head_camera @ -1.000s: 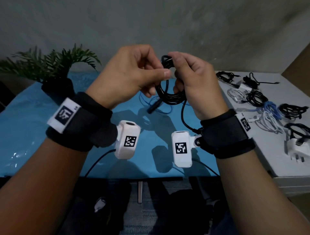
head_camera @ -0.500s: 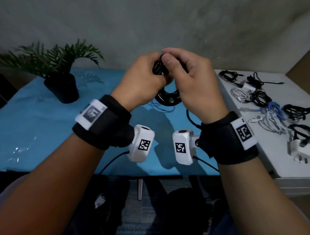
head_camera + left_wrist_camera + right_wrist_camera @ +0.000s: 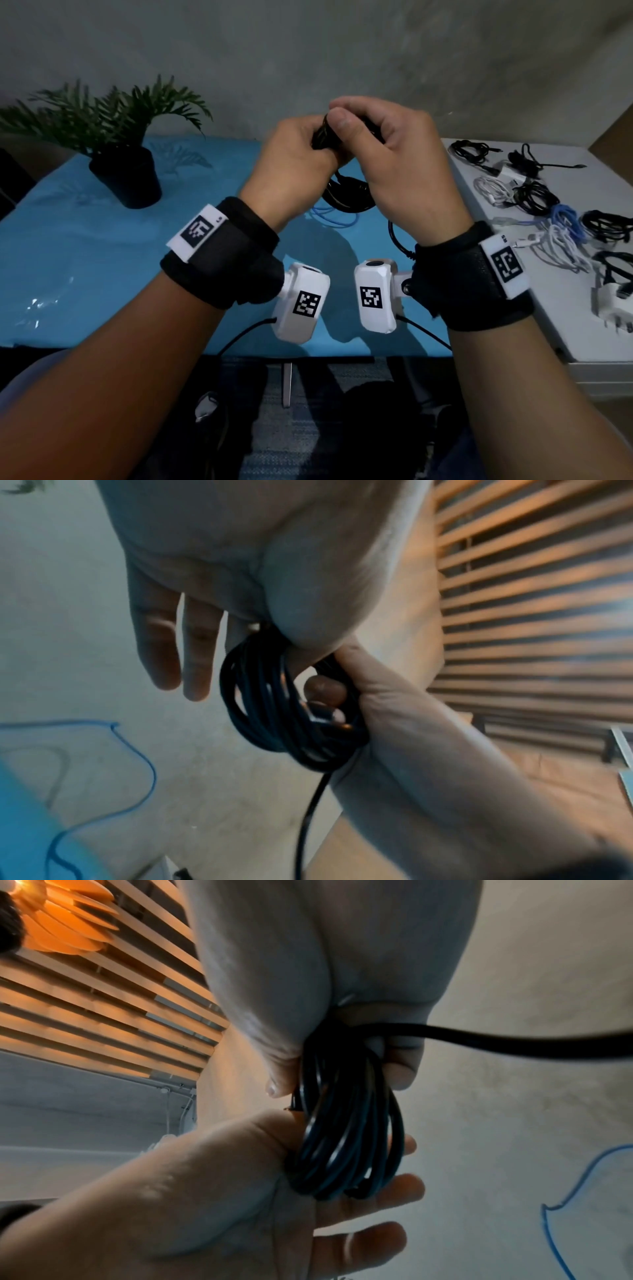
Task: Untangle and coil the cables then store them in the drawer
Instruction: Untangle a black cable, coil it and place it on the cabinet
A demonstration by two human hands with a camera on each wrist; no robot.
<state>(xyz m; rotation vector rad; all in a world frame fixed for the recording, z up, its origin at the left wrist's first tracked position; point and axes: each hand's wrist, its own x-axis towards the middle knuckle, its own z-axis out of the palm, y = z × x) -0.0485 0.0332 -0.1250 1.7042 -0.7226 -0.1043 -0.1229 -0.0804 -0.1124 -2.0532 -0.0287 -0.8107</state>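
Nearest the camera, two forearms reach forward, each with a black wrist strap carrying a white tagged block. Above the near part of the blue worktop (image 3: 78, 260) the left hand (image 3: 291, 161) and the right hand (image 3: 400, 164) meet, raised off the surface, around a coil of black cable (image 3: 346, 195).

The right wrist view shows the right hand's grip pinching the top of the coil (image 3: 346, 1139) between thumb and fingers, several loops bunched together and hanging below. One strand of the same cable runs off to the right of that picture. The left wrist view shows the left hand's thumb pressed on the top of the bundle (image 3: 291, 712) with a curled finger behind it, while its other fingers (image 3: 164, 653) hang straight and loose beside the loops. A single strand drops from the bottom of the coil.

Past the hands, a thin blue cable (image 3: 337, 219) lies loose on the blue worktop. Farther left on it stands a potted plant (image 3: 120, 144) in a dark pot.

To the right, on a separate white worktop (image 3: 507, 301), lie several bundled cables (image 3: 537, 198), black, white and blue, set near one another, with a white charger plug (image 3: 613, 303) at the near right. A grey wall closes the far side.
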